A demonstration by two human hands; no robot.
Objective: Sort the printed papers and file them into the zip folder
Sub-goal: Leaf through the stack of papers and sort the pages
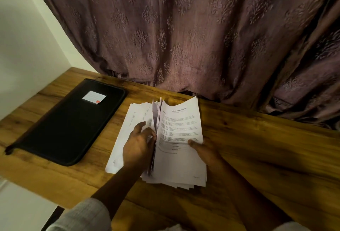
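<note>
Printed papers point(180, 138) sit mid-sort near six o'clock on the table point(257, 147), none filed yet judging by the closed-looking zip folder point(64, 125) at nine o'clock, my right hand point(204, 149) thumb-pinching the raised sheets' three o'clock edge, my left hand point(138, 146) tucked between pages, finger curl hidden.

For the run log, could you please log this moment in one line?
phase: sorting | left hand: fingers against printed papers | right hand: pinches the papers | zip folder: flat on table, left of papers
</note>
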